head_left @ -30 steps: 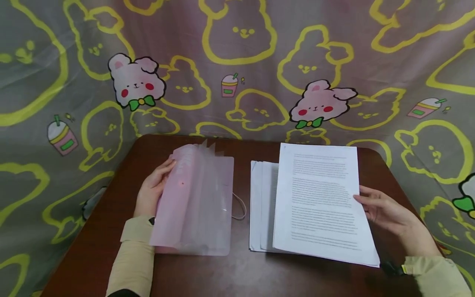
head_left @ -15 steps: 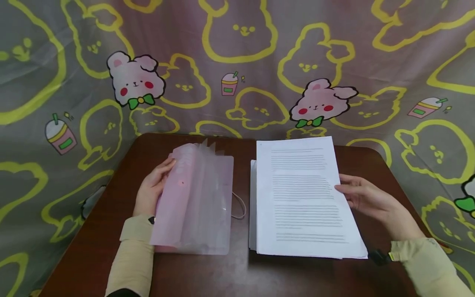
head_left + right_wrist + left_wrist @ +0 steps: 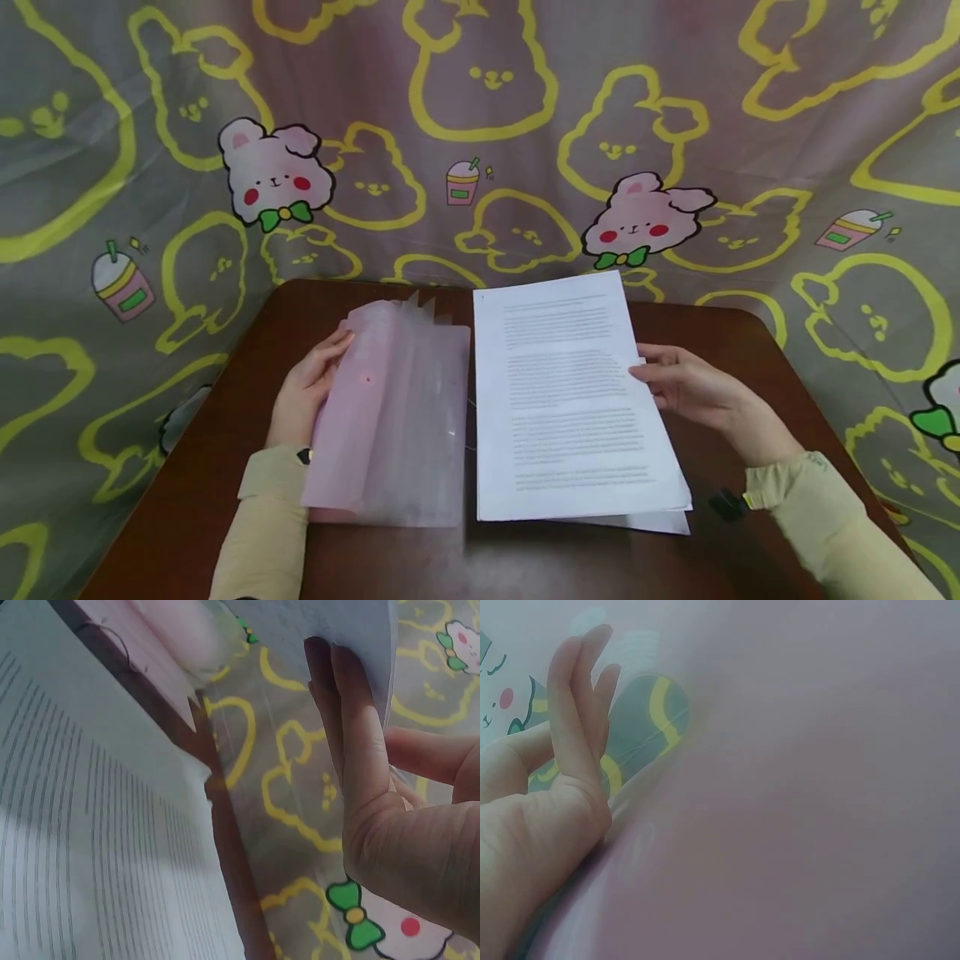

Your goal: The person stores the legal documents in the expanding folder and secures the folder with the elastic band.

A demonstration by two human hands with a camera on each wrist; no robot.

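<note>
On the left of the table lies a translucent pink document folder [image 3: 420,425], its cover partly lifted. My left hand [image 3: 307,379] pinches the cover's left edge; the left wrist view shows its fingers [image 3: 577,705] extended against the pink plastic. My right hand [image 3: 693,392] pinches the right edge of several white printed sheets [image 3: 562,400], raised and tilted. In the right wrist view the fingers lie along the underside of the held sheets [image 3: 341,622], thumb on the other side. More printed paper [image 3: 90,825] lies below, mostly hidden by the held sheets in the head view.
The dark brown table [image 3: 570,571] has rounded far corners. A curtain [image 3: 390,75] with rabbit and drink-cup prints hangs close around its back and sides. A thin cord [image 3: 112,637] loops beside the folder, largely covered by paper in the head view.
My right hand has carried the held sheets leftward, from the right side of the table to close beside the folder's right edge, over the cord. My left hand and the folder stay in place.
</note>
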